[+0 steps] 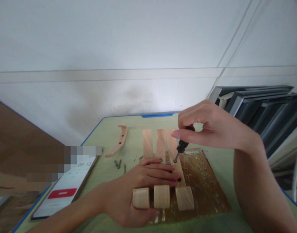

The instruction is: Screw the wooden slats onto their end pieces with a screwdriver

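Note:
Three pale wooden pieces [148, 145] with upturned block ends lie side by side. My left hand [141, 181] holds them, its fingers across the tops and its thumb by the near block ends. My right hand [209, 126] grips a small black-handled screwdriver [183, 142], tilted with its tip down at a screw [175, 160] in the right wooden piece [172, 142]. A dark screw hole or head shows near my left fingertips on that piece. Another screw head [160, 160] shows in the middle piece. My left fingers hide parts of the pieces.
A worn brown board [204, 184] lies under the pieces on a pale green, blue-edged table [129, 129]. Left of them are a curved wooden piece [121, 136] with two holes and several loose screws [117, 164]. A phone [63, 194] lies at left; dark panels [260, 106] lean at right.

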The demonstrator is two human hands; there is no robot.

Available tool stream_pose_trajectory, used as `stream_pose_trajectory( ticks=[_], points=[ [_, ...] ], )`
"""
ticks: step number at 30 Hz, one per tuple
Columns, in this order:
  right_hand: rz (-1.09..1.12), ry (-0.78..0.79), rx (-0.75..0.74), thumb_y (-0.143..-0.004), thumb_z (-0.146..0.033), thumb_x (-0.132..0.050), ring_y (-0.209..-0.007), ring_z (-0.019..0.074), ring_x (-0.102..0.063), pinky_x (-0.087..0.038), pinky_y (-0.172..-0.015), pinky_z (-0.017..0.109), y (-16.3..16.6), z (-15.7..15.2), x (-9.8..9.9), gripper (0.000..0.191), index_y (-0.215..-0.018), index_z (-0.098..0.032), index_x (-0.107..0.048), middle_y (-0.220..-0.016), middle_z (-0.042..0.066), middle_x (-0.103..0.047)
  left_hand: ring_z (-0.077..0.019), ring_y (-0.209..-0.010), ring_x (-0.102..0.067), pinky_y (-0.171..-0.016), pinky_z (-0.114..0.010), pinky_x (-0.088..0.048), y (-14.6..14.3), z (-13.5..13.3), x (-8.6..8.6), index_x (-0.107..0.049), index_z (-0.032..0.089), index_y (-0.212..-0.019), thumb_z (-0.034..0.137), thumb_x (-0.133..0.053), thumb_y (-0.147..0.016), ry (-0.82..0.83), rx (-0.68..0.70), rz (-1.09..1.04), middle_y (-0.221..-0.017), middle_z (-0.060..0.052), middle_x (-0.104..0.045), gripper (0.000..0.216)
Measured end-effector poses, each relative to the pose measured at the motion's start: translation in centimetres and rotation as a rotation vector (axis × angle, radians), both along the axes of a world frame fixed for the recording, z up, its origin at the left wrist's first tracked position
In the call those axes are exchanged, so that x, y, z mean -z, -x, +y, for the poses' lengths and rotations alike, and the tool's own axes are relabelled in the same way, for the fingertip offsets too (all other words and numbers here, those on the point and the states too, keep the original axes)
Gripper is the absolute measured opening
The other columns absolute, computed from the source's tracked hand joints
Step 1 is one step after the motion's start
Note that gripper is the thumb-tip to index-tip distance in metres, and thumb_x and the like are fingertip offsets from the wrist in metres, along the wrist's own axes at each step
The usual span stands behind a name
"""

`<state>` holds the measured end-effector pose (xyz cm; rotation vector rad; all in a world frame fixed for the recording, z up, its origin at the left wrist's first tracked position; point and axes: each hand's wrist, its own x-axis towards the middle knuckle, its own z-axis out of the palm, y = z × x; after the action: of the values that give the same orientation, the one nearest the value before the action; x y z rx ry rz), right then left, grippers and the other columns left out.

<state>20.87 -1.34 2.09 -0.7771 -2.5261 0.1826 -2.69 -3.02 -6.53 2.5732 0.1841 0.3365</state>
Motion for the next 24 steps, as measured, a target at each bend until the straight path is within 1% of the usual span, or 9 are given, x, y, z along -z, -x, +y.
stream_pose_trajectory(
  ticks=[3, 7, 11, 16, 19, 24],
  points=[
    [-0.02, 0.007, -0.014, -0.083, -0.031, -0.056, -0.051, 0.0038, -0.038, -0.027, -0.052, 0.021, 0.0, 0.0, -0.1, 0.028, -0.063, -0.011, -0.055, -0.056, -0.003, -0.047, -0.0181, -0.127, -0.042, -0.111, -0.031, -0.022, 0.0, 0.0, 0.0, -0.035, 0.023, -0.13, 0.024, -0.058, -0.07, -0.008, 0.003, -0.015, -0.135, -0.001, -0.048, 0.064],
    [0.017, 0.04, -0.093, -0.08, -0.029, -0.06, -0.058, 0.0042, -0.048, -0.034, -0.054, 0.019, 0.0, -0.1, -0.2, 0.019, -0.075, -0.01, -0.059, -0.067, -0.001, -0.058, -0.0187, -0.127, -0.042, -0.111, -0.032, -0.021, -0.1, 0.0, 0.0, -0.034, 0.023, -0.13, 0.024, -0.058, -0.07, -0.01, 0.005, -0.026, -0.135, -0.002, -0.048, 0.065],
    [0.049, 0.134, -0.17, -0.081, -0.027, -0.059, -0.066, 0.0058, -0.055, -0.042, -0.06, 0.018, -0.2, -0.1, -0.4, 0.02, -0.085, -0.008, -0.061, -0.078, 0.003, -0.063, -0.0186, -0.126, -0.042, -0.111, -0.031, -0.02, -0.1, -0.1, -0.1, -0.035, 0.022, -0.13, 0.026, -0.058, -0.071, -0.016, 0.004, -0.018, -0.134, -0.002, -0.049, 0.064],
    [0.045, 0.191, -0.226, -0.086, -0.015, -0.051, -0.084, 0.0095, -0.061, -0.047, -0.072, 0.02, -1.1, -0.6, -1.0, 0.024, -0.106, -0.006, -0.061, -0.096, 0.008, -0.066, -0.0189, -0.127, -0.041, -0.111, -0.034, -0.02, 0.1, -0.1, -0.1, -0.033, 0.024, -0.131, 0.026, -0.058, -0.072, -0.01, 0.007, -0.007, -0.135, -0.002, -0.048, 0.064],
    [0.039, 0.21, -0.249, -0.087, -0.011, -0.047, -0.087, 0.0102, -0.062, -0.047, -0.076, 0.019, -1.5, -0.7, -1.3, 0.026, -0.108, -0.005, -0.061, -0.099, 0.01, -0.066, -0.0188, -0.127, -0.041, -0.112, -0.034, -0.02, 0.1, -0.1, 0.0, -0.033, 0.024, -0.131, 0.026, -0.058, -0.072, -0.008, 0.001, 0.002, -0.135, -0.002, -0.048, 0.064],
    [0.058, 0.187, -0.269, -0.087, -0.012, -0.048, -0.085, 0.0103, -0.062, -0.048, -0.073, 0.02, -1.5, -0.6, -1.3, 0.024, -0.104, -0.004, -0.062, -0.094, 0.011, -0.067, -0.0187, -0.127, -0.041, -0.111, -0.033, -0.021, 0.1, 0.0, 0.1, -0.034, 0.023, -0.13, 0.026, -0.058, -0.071, -0.004, 0.001, -0.006, -0.135, -0.002, -0.048, 0.064]
  ],
)
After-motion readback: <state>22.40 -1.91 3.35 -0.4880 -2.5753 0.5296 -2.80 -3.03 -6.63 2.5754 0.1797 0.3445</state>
